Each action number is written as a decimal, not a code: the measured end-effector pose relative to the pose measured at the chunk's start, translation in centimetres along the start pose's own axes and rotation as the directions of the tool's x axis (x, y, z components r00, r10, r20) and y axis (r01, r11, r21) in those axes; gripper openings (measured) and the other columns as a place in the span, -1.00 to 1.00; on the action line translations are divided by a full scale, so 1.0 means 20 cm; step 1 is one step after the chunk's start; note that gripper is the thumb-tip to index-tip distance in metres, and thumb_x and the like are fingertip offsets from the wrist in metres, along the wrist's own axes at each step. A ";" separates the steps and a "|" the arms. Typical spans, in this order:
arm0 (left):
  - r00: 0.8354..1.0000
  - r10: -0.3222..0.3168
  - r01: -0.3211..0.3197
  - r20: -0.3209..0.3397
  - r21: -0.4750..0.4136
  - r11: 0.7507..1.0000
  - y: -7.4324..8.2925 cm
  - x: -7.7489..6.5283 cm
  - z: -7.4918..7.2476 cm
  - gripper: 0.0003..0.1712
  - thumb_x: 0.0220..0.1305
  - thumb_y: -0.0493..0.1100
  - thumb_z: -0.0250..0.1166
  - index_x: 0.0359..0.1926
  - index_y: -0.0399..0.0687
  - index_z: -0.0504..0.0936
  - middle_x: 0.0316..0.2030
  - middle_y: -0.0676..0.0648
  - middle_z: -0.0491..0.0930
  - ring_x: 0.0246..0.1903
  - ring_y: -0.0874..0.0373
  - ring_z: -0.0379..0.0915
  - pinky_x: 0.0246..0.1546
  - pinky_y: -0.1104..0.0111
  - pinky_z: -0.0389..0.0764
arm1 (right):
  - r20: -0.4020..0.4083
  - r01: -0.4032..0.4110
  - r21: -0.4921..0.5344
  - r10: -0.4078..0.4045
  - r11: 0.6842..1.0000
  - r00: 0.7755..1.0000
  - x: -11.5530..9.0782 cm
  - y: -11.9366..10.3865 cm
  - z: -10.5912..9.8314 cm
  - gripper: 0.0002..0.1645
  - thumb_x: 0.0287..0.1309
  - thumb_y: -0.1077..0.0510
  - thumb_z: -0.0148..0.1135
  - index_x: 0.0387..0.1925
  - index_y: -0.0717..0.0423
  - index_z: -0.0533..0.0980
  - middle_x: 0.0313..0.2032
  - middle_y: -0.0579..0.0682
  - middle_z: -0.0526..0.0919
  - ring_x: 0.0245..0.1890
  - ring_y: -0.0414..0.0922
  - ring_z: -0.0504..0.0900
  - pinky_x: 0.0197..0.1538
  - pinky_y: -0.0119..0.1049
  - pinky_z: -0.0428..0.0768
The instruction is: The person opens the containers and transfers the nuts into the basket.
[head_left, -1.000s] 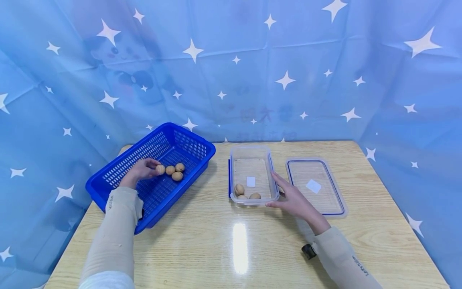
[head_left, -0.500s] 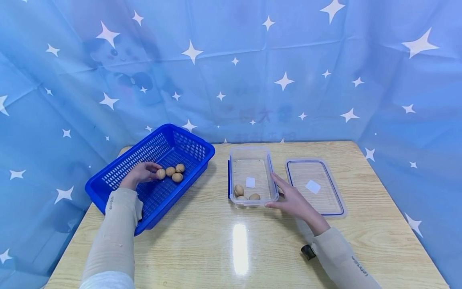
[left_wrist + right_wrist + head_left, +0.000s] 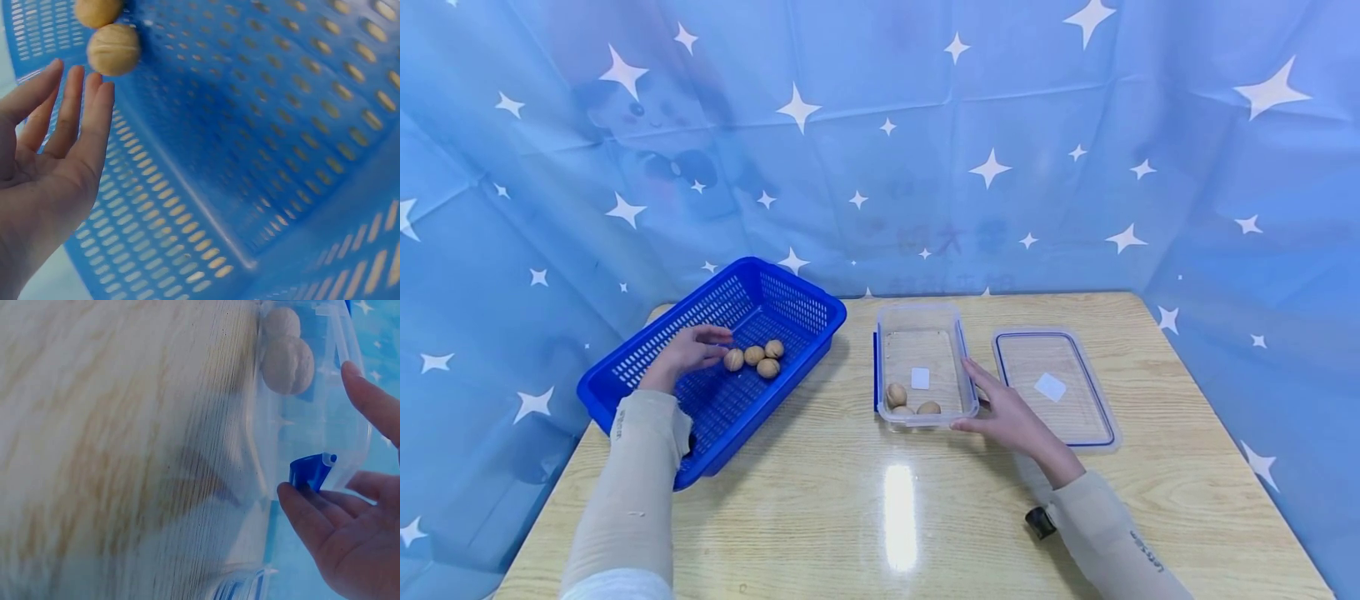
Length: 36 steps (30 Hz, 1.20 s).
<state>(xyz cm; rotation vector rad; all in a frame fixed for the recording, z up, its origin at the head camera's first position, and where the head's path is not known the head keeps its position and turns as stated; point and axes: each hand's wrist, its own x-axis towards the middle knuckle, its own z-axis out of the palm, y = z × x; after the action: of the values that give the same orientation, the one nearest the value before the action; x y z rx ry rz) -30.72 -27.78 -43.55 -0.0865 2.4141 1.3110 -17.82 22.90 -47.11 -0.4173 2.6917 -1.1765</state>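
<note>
My left hand (image 3: 685, 354) is inside a blue plastic basket (image 3: 775, 398), palm half turned, with its fingers loosely extended. Just past the fingertips lies the nearest walnut (image 3: 733, 360), and in the left wrist view a gap shows between that walnut (image 3: 114, 50) and the hand (image 3: 59, 144). Several walnuts sit together on the basket floor. My right hand (image 3: 1006, 415) holds the near right corner of a clear food container (image 3: 917, 346), thumb at the front and fingers along the side. A blue latch (image 3: 309, 470) shows by its fingers. Three walnuts (image 3: 897, 394) lie inside the container's near end.
To the container's right, a clear lid (image 3: 1037, 354) with a blue seal lies flat on the wooden table (image 3: 805, 508). A blue star-printed curtain (image 3: 865, 125) hangs behind and at both sides. The basket stands slanted at the left.
My left hand has let go of a walnut beside the others in the basket and drawn back slightly to the left. My right hand stays at the container.
</note>
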 end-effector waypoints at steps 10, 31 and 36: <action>0.997 0.073 -0.074 -0.030 -0.037 0.997 0.19 -0.05 -0.01 -0.47 0.56 -0.21 -0.01 0.47 -0.20 0.24 0.45 -0.30 0.25 0.40 -0.21 0.26 0.41 -0.01 0.35 | -0.007 0.009 -0.014 -0.009 1.000 1.000 -0.01 -0.01 0.00 0.24 0.11 -0.06 0.46 0.58 0.13 -0.10 0.55 0.29 -0.06 0.48 0.35 0.10 0.37 0.21 0.37; 0.949 0.314 -0.314 -0.001 -0.014 0.949 0.57 -0.06 0.07 -0.47 0.48 -0.11 0.15 0.38 -0.15 0.36 0.37 -0.22 0.41 0.32 -0.07 0.38 0.38 0.04 0.42 | 0.001 0.006 0.011 -0.006 1.000 1.000 0.00 0.00 0.00 0.23 0.11 0.04 0.47 0.58 0.12 -0.12 0.56 0.29 -0.09 0.48 0.34 0.11 0.37 0.18 0.38; 0.932 0.363 -0.363 0.017 0.021 0.931 0.64 -0.06 0.12 -0.47 0.47 -0.11 0.16 0.37 -0.18 0.38 0.34 -0.25 0.43 0.30 -0.08 0.39 0.35 0.08 0.45 | 0.012 0.004 0.024 -0.004 1.000 1.000 0.01 0.00 0.00 0.23 0.12 0.04 0.46 0.58 0.12 -0.13 0.56 0.29 -0.11 0.49 0.33 0.10 0.35 0.14 0.43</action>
<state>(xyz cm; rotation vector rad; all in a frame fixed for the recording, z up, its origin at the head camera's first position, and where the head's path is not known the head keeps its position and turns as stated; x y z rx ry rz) -31.95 -18.82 -34.11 0.3940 2.5154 1.4268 -17.97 22.84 -47.07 -0.4250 2.6653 -1.2025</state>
